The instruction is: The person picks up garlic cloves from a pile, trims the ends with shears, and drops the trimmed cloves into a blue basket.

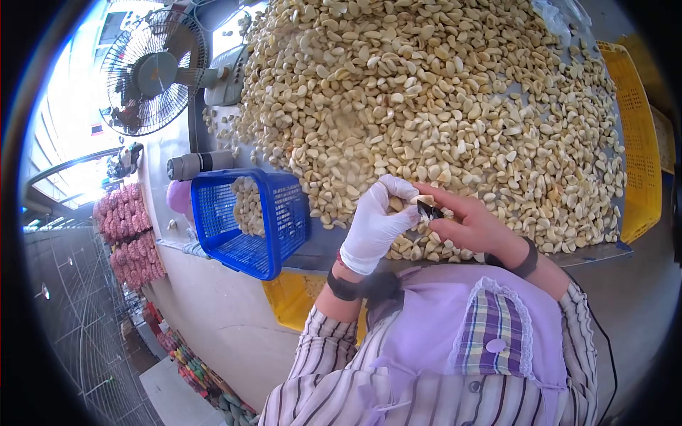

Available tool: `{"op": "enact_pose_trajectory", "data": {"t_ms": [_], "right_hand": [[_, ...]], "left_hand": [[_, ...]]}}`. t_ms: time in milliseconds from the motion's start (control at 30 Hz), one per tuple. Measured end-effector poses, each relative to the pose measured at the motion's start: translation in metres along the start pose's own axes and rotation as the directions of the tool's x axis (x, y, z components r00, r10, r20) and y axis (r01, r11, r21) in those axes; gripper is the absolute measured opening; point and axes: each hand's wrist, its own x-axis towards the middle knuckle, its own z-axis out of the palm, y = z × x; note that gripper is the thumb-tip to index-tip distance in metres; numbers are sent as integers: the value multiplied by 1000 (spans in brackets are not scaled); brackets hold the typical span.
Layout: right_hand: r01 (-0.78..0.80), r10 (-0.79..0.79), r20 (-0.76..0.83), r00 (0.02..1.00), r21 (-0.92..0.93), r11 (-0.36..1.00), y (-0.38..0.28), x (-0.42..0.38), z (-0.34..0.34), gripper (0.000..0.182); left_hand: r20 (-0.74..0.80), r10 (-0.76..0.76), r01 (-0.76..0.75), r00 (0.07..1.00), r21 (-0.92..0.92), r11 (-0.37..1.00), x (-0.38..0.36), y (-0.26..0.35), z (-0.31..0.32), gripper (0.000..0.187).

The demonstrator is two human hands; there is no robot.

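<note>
My left hand, in a white glove, pinches a pale kernel between thumb and fingers. Opposite it, my bare right hand is closed on a small dark tool, whose shiny edge meets the kernel; its exact kind is partly hidden by the fingers. Both hands are close together, just above the near edge of a big heap of cream-coloured, cashew-like kernels spread over a table. Dark bands circle both wrists.
Left of my hands, a blue plastic basket lies tilted with some kernels inside. Behind it are a grey cylinder and a fan. Yellow crates stand at the right and below the table edge. Plastic film lies at the back.
</note>
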Motion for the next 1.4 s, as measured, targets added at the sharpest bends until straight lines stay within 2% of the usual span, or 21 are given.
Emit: {"op": "enact_pose_trajectory", "data": {"t_ms": [133, 200, 233, 300, 367, 467, 567, 633, 667, 700, 733, 767, 800, 833, 900, 967, 1033, 1167, 1200, 1233, 1400], "right_hand": [[8, -7, 34, 999, -15, 1000, 3, 1, 0, 52], [40, -40, 20, 999, -24, 999, 2, 1, 2, 49], [43, -42, 24, 999, -24, 999, -1, 1, 2, 49], [-131, 135, -58, 989, 63, 989, -6, 1, 1, 48], [-106, 122, -83, 989, 172, 979, -2, 2, -2, 46], [-60, 112, -147, 983, 317, 946, 1, 0, -8, 44], [22, 49, -192, 980, 351, 936, 10, -3, -16, 44], [60, 51, -273, 961, 383, 922, 12, -2, -21, 44], [56, 65, -282, 957, 401, 914, 9, -1, -20, 44], [57, 61, -275, 959, 403, 914, 10, 1, -20, 44], [47, 66, -265, 962, 399, 916, 11, 3, -20, 44], [37, 72, -256, 964, 395, 918, 13, 5, -19, 44], [16, 97, -263, 960, 394, 919, 15, 7, -17, 42], [11, 98, -258, 961, 391, 920, 16, 8, -15, 42], [-56, 124, -216, 968, 297, 953, 15, 9, -12, 46], [-73, 139, -220, 966, 282, 957, 14, 6, -12, 45], [-75, 142, -233, 962, 275, 959, 11, 4, -12, 44], [-76, 150, -236, 960, 296, 952, 6, 1, -13, 45], [-59, 138, -244, 960, 306, 950, 5, 3, -13, 46], [-63, 145, -251, 957, 310, 949, 5, 3, -10, 46], [-89, 108, -162, 981, 122, 989, -6, 7, 2, 56]], "left_hand": [[61, 50, -41, 997, -139, 989, 3, -9, -4, 19], [188, -10, 98, 982, -468, 878, 3, -14, -7, 20], [184, -8, 95, 983, -467, 879, 4, -19, -8, 20], [317, 111, 147, 942, -687, 712, 2, -26, -10, 22], [310, 134, 117, 941, -672, 732, -4, -21, -9, 21], [-199, 386, -434, 901, -441, 785, -17, 12, -27, 15], [-612, 557, -640, 561, 105, 761, -39, 54, -100, 14], [-623, 659, -257, 421, 615, 746, -53, 71, -149, 18], [-624, 664, -255, 412, 620, 742, -53, 70, -155, 18], [-320, 899, 96, 297, 947, 306, -52, 73, -155, 20], [73, 939, 453, 335, 862, -229, -52, 77, -154, 22], [56, 940, 336, 336, 925, -176, -47, 71, -145, 23], [-219, 898, 130, 383, 975, 182, -36, 60, -124, 23], [-352, 789, 44, 505, 923, 383, -25, 46, -110, 21], [-192, 710, 59, 677, 977, 207, 5, 20, -95, 28], [-115, 676, 87, 727, 993, 76, 59, -34, -127, 25], [-370, 442, 241, 817, 916, 321, 67, -30, -128, 25], [-358, 418, 160, 835, 884, 439, 57, -26, -119, 22], [-348, 265, -10, 899, 590, 807, 52, -22, -108, 23], [-257, 130, -100, 958, 129, 987, 45, -20, -97, 24], [-54, 106, -117, 993, -276, 954, 24, -21, -45, 27]]}}
